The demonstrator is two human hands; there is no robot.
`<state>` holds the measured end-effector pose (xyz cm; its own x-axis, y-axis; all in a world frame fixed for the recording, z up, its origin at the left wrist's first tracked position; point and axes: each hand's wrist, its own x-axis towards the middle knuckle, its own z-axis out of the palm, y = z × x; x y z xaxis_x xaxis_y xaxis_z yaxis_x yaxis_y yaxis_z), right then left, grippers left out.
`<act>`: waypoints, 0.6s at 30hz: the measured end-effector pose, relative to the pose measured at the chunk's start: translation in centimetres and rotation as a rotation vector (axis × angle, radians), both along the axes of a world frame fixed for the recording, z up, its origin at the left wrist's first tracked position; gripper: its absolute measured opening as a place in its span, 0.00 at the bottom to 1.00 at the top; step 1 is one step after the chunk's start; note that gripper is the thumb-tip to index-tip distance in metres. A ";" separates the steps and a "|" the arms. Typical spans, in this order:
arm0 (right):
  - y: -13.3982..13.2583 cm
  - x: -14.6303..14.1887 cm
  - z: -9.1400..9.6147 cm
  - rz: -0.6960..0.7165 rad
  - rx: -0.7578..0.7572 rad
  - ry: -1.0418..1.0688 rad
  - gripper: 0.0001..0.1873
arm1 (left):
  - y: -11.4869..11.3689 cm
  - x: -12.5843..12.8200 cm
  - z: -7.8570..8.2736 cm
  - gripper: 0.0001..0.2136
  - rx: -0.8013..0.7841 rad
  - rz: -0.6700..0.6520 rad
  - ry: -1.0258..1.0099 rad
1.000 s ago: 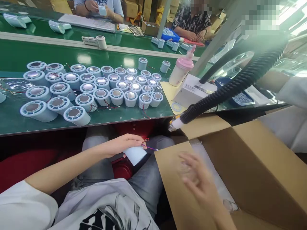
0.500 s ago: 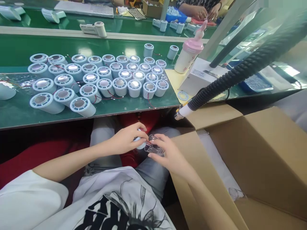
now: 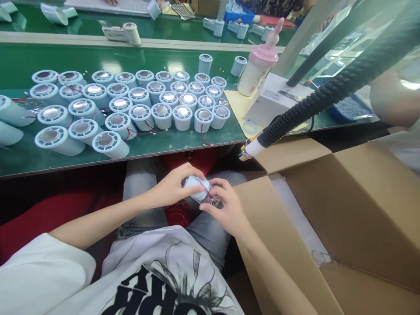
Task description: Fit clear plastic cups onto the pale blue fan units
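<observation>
Over my lap, my left hand [image 3: 175, 186] is closed around a light-blue cylindrical housing [image 3: 197, 186]. My right hand [image 3: 228, 205] grips a clear plastic cup-shaped cover [image 3: 214, 200] with a ribbed end, directly against the housing. The housing appears to sit at least partly inside the cover, though fingers hide how far. A thin red wire [image 3: 205, 187] runs along the housing's side. On the bench in front stand several similar light-blue housings [image 3: 162, 116] with silver discs on top, some trailing red and black wires.
An open cardboard box [image 3: 285, 249] stands at my right. Above its near corner hangs a black corrugated hose [image 3: 305, 105] with a metal-tipped nozzle. A pink-lidded bottle [image 3: 257, 70] and a white device [image 3: 272, 100] stand on the bench. Across the bench, other people's hands are partly visible.
The housing and the clear cover have come together, with more of the housing now showing between my hands. At the bench's left edge, another light-blue housing has come into view.
</observation>
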<state>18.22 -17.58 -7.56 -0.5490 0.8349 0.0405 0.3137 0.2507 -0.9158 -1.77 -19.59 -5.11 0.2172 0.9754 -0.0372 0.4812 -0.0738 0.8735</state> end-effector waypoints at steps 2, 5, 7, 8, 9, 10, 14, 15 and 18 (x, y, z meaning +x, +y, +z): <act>0.0 0.2 0.3 -0.065 -0.110 0.092 0.09 | 0.1 -0.3 -0.5 0.22 -0.024 -0.001 -0.050; 0.2 0.5 0.9 -0.135 -0.239 0.185 0.12 | 0.0 -0.8 -1.2 0.27 0.033 -0.085 -0.029; 0.4 0.7 1.2 -0.156 -0.323 0.258 0.13 | 0.0 -0.9 -1.4 0.28 0.050 -0.164 -0.026; 0.6 0.8 1.3 -0.167 -0.369 0.296 0.14 | 0.0 -0.9 -1.5 0.28 0.028 -0.202 -0.057; 0.8 0.9 1.4 -0.183 -0.422 0.331 0.15 | -0.1 -0.9 -1.4 0.29 -0.011 -0.234 -0.112; 1.0 1.0 1.4 -0.201 -0.477 0.359 0.15 | -0.1 -0.7 -1.4 0.30 -0.061 -0.260 -0.178; 1.6 1.5 1.3 -0.165 -0.561 0.441 0.16 | -0.3 -0.1 -0.8 0.29 -0.239 -0.224 -0.412; 1.7 1.7 1.4 -0.093 -0.506 0.445 0.14 | -0.4 0.1 -0.6 0.28 -0.275 -0.189 -0.459; 1.5 2.2 1.7 0.107 -0.137 0.281 0.18 | -0.7 0.4 -0.3 0.27 -0.378 -0.081 -0.608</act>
<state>20.47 -16.09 -5.82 -0.6170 0.7813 0.0937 0.0229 0.1369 -0.9903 -1.32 -20.33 -5.36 0.3784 0.8995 -0.2184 -0.0926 0.2716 0.9580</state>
